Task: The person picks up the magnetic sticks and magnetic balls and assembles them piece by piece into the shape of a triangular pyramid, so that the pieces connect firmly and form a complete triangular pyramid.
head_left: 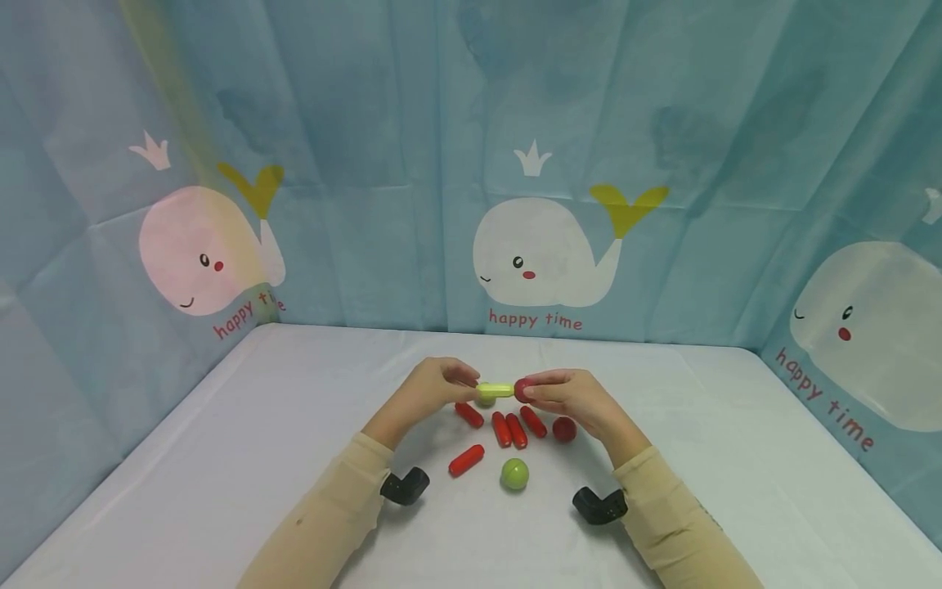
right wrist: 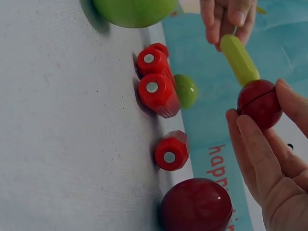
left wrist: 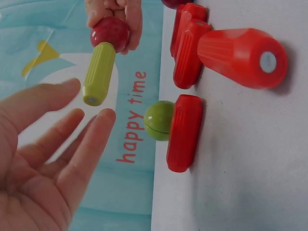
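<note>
Item held: a yellow-green ribbed stick (head_left: pixel 495 389) joined end-on to a dark red ball (head_left: pixel 522 390), raised above the white table (head_left: pixel 221 458) near its middle.

My right hand (head_left: pixel 570 398): fingers and thumb curled round the dark red ball, pinching it.

My left hand (head_left: pixel 434 388): at the stick's free end. From the head view its fingertips seem to touch the stick; the left wrist view shows the fingers (left wrist: pixel 91 139) straight and spread with a gap before the stick, so contact is uncertain.

Lying beneath and around:
- green ball (head_left: pixel 486 398), just under the stick, with one red stick (head_left: pixel 468 415) beside it.
- three red sticks (head_left: pixel 518 427) side by side, below my hands.
- another red stick (head_left: pixel 467 460), apart, nearer to me.
- second dark red ball (head_left: pixel 564 429), just beside my right wrist.
- larger green ball (head_left: pixel 514 474), nearest to me.

These pieces crowd the table straight under the held item.

Edges: a blue whale-print curtain (head_left: pixel 545 245) closes the far side and both flanks. Bare tabletop lies left and right of the cluster and between it and the far edge.
</note>
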A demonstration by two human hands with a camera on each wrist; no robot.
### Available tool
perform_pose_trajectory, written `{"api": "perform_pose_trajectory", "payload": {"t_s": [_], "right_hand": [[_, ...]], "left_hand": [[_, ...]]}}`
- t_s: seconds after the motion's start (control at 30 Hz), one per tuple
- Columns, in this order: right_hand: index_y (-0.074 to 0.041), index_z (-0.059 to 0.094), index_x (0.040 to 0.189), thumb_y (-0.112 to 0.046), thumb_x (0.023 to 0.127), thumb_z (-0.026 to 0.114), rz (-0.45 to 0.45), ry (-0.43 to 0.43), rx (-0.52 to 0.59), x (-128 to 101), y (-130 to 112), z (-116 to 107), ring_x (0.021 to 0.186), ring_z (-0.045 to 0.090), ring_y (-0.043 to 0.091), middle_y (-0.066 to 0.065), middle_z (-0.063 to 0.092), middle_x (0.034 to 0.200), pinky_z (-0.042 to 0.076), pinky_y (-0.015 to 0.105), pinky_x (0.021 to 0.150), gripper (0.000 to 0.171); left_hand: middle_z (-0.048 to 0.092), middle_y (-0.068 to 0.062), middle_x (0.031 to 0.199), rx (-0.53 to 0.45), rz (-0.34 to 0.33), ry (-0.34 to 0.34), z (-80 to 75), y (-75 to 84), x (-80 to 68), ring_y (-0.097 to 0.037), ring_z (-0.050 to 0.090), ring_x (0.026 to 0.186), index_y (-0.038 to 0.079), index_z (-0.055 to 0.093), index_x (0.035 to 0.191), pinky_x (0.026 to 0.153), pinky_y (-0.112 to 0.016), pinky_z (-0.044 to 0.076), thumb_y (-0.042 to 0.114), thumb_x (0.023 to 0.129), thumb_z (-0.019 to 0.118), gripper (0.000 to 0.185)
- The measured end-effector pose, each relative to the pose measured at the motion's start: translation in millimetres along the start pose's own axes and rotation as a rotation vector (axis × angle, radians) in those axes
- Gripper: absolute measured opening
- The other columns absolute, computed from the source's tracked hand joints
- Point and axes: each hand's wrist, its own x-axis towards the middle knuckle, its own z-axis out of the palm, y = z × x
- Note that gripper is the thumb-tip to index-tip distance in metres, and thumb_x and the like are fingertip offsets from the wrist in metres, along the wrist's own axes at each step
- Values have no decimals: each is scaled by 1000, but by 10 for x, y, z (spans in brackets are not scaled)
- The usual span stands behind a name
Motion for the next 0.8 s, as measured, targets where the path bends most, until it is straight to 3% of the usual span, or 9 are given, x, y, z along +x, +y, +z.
{"api": "perform_pose_trajectory", "payload": {"t_s": [0.17,0.3,0.6,0.8], "right_hand": [[-3,65,127,-28,90,73,-12,18,6,14,8,-49,113,69,25,14,71,121,50,42,103,45],[-1,64,128,-26,91,72,-15,33,30,17,1,-92,115,68,28,15,71,120,48,43,104,45],[0,63,129,-28,90,73,-15,29,56,27,-14,-157,110,70,21,15,70,123,46,45,107,49],[2,61,130,-23,92,71,-36,21,73,5,-23,-183,108,71,18,14,71,122,48,41,103,47]], "left_hand": [[70,-3,101,-8,-75,-6,-25,32,-18,-17,65,86,14,70,100,90,-42,57,26,85,78,20],[71,-2,94,-13,-114,-63,-16,62,-43,-17,66,82,15,70,94,89,-43,56,26,84,78,17],[72,3,97,-34,-34,-286,96,93,-109,-17,67,88,16,75,102,88,-38,55,26,84,78,21],[72,6,98,-4,5,-351,202,112,-147,-16,65,90,20,76,101,88,-40,53,28,83,79,20]]}}
